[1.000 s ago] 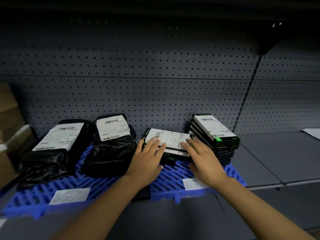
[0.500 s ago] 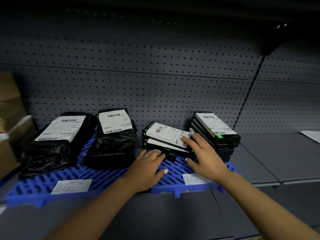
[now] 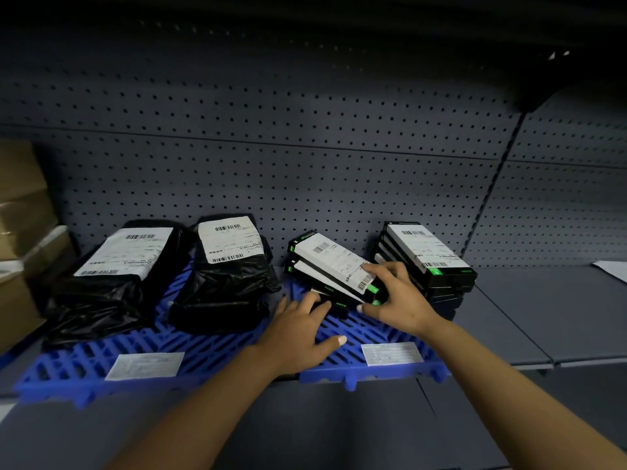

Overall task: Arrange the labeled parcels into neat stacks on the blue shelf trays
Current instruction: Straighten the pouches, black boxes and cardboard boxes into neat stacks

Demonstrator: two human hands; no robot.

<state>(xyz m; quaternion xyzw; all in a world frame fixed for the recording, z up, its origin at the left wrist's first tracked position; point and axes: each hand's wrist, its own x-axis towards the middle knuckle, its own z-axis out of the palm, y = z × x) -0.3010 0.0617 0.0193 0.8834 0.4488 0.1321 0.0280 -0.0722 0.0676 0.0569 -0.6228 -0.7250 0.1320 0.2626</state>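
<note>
A blue slatted tray lies on the grey shelf. Two black bagged parcels with white labels sit on its left half. In the middle is a small uneven stack of flat black boxed parcels, the upper ones skewed and tilted. A taller stack of the same boxes stands at the tray's right end. My right hand grips the near end of the middle stack's top boxes, fingers on the label, thumb at the front. My left hand rests on the tray, straight fingers touching the lowest box's front end.
Two white paper labels lie on the tray's front strip. Brown cardboard boxes stand at the far left. A grey pegboard wall backs the shelf. A sheet of paper lies at the far right of the shelf.
My left hand came off the top of the middle stack down to the tray in front of it. My right hand took hold of the top boxes' near end; the boxes now lie skewed.
</note>
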